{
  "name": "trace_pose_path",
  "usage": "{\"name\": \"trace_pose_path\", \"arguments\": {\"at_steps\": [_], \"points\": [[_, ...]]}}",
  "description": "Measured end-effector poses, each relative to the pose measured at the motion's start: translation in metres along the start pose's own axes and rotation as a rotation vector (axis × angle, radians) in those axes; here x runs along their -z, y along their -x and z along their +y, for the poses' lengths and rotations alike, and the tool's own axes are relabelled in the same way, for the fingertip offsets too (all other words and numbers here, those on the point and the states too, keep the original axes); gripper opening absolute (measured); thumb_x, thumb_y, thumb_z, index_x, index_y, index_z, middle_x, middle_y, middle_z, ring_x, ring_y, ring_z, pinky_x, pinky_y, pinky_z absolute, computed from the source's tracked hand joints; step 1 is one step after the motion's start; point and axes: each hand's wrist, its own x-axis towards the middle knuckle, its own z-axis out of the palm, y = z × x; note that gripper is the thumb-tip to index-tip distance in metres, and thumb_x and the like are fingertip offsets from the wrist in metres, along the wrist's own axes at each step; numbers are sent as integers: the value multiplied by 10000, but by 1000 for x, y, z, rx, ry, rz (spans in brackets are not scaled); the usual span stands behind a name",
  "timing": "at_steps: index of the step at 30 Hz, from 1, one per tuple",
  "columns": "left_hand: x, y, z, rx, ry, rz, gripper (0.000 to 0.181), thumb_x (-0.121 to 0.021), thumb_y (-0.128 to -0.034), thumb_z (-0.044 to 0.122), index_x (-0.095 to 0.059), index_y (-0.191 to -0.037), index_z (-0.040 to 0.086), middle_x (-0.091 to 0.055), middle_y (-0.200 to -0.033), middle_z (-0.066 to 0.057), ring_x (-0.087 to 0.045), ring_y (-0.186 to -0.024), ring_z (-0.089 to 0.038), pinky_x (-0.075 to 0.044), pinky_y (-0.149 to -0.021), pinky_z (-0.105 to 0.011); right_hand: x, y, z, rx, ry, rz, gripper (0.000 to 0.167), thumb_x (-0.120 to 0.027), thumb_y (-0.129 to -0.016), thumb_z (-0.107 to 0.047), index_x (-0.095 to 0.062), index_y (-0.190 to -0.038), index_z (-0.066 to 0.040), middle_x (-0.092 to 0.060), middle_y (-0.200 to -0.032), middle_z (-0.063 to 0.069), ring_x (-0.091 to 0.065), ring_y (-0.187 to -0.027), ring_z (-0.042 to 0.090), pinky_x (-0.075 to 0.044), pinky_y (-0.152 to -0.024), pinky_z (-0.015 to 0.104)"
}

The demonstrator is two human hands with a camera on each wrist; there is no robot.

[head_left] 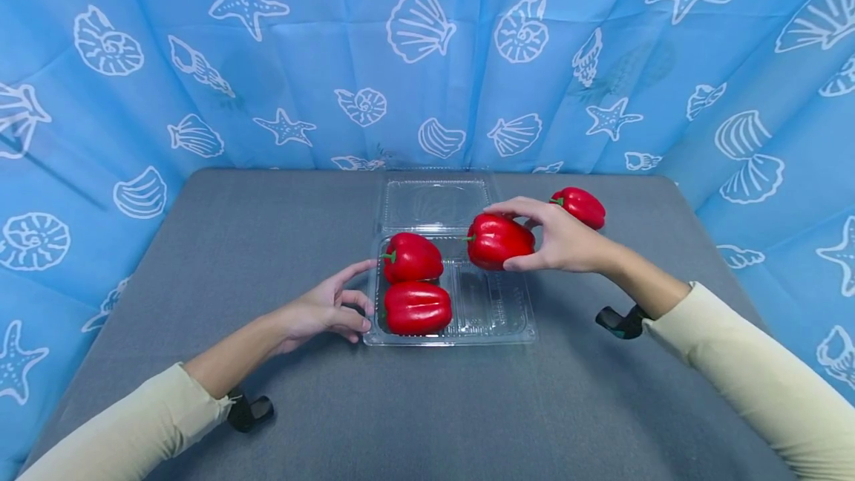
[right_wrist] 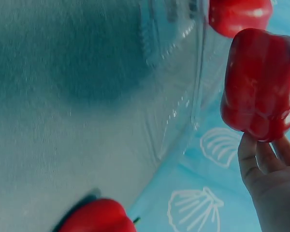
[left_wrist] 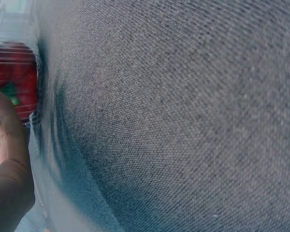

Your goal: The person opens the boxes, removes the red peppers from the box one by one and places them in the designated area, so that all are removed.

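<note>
In the head view my right hand grips a red bell pepper between thumb and fingers, over the right rear part of a clear plastic container. The same held pepper fills the right side of the right wrist view. Two more bell peppers, a rear one and a front one, lie in the container's left half. My left hand is at the container's left side, fingers loosely bent and fingertips at its rim. The left wrist view shows that hand only partly.
Behind the tray part, the container's clear lid lies opened back. Another red bell pepper rests on the grey table at the right rear, beyond my right hand. A blue curtain with white shells hangs behind the table.
</note>
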Motion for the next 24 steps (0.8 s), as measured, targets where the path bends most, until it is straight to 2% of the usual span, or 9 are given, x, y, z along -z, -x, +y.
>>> {"name": "trace_pose_path", "arguments": {"at_steps": [5, 8, 11, 15, 20, 24], "points": [[0, 0, 1, 0, -7, 5, 857, -659, -917, 51, -143, -1584, 203, -646, -1022, -100, -665, -839, -213, -570, -770, -339, 14, 5, 6, -2, 29, 106, 818, -907, -660, -178, -554, -1397, -162, -579, -1326, 52, -527, -1168, 240, -556, -796, 417], [-1, 1, 1, -3, -7, 2, 858, -658, -917, 48, -141, -1584, 201, -650, -1020, -91, -662, -840, -208, -569, -770, -340, 23, 7, 14, -15, 30, 191, 788, -893, -682, -144, -560, -1397, -150, -574, -1331, 62, -531, -1152, 239, -557, -785, 355], [-1, 1, 1, -4, -2, -1, 855, -654, -919, 45, -140, -1585, 199, -651, -1018, -84, -661, -838, -204, -567, -769, -337, 32, 9, 23, -60, -8, 271, 750, -870, -715, -104, -561, -1397, -141, -569, -1332, 66, -537, -1129, 238, -544, -773, 250], [-1, 1, 1, 3, 0, 0, 853, -654, -921, 50, -140, -1584, 201, -649, -1020, -85, -660, -844, -204, -564, -773, -336, 46, 13, 35, -149, -33, 353, 782, -862, -728, -87, -523, -1432, -124, -557, -1345, 101, -541, -1110, 259, -516, -734, 151], [0, 2, 1, 4, -10, 5, 856, -658, -919, 59, -138, -1585, 202, -649, -1024, -88, -656, -844, -206, -563, -782, -341, 59, 21, 52, -257, 0, 421, 821, -856, -757, -136, -463, -1478, -138, -513, -1393, 123, -522, -1105, 251, -495, -695, 120], [0, 1, 1, 2, -6, 3, 851, -653, -921, 55, -139, -1584, 200, -649, -1024, -86, -658, -845, -206, -562, -782, -339, 67, 28, 64, -305, 3, 479, 801, -838, -795, -182, -445, -1493, -168, -491, -1410, 134, -509, -1109, 247, -491, -690, 116]]}}
